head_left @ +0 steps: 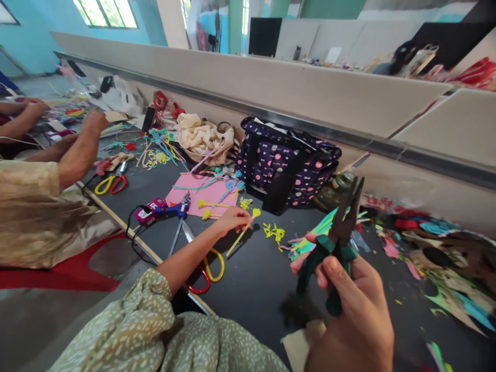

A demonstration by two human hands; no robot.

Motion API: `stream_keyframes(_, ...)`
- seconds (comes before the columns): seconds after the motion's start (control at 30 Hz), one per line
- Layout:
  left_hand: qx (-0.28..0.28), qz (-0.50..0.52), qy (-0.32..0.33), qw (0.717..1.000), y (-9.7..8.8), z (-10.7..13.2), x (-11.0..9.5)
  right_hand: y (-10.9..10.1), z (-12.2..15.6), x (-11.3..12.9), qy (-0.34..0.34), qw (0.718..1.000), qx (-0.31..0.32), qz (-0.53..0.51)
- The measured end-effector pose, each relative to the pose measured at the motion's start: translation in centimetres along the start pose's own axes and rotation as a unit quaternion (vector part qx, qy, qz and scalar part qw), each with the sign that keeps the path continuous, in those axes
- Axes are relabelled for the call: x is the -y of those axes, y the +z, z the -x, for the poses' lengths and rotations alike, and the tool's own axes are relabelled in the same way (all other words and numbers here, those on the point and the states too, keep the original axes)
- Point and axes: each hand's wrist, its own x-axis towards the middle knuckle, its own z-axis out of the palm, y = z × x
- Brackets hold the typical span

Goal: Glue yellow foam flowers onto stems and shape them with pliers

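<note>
My left hand [233, 221] pinches a thin yellow stem [241, 238] just below its small yellow bud, with the stem's free end slanting down over the dark table. In my right hand [358, 302] is a pair of long-nose pliers [346, 219], green-handled, raised close to the camera with the dark jaws pointing up. Small yellow pieces [274, 234] lie on the table between the hands. Two similar yellow-budded stems [212, 204] rest on a pink sheet [182, 187]. Below my left forearm are scissors [215, 264] with red and yellow handles.
A blue glue gun [179, 209] lies left of the pink sheet. Behind stands a dark dotted bag [289, 163], beside a cream cloth bundle [203, 135]. Green strips [320, 230] and coloured scraps [457, 274] lie to the right. Another person's arm [79, 155] works at the left.
</note>
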Motion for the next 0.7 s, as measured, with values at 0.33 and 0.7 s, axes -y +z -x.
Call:
stream_keyframes(0.33,-0.019,-0.039,-0.037,0.998,4.0,-0.9,1.9,-0.8,0.7,0.6,-0.038,0.999,-0.025,0.026)
stream_keyframes(0.7,0.012,-0.153,-0.062,0.986,3.2,0.2,2.2,-0.8,0.5,0.6,-0.03,0.999,-0.014,0.03)
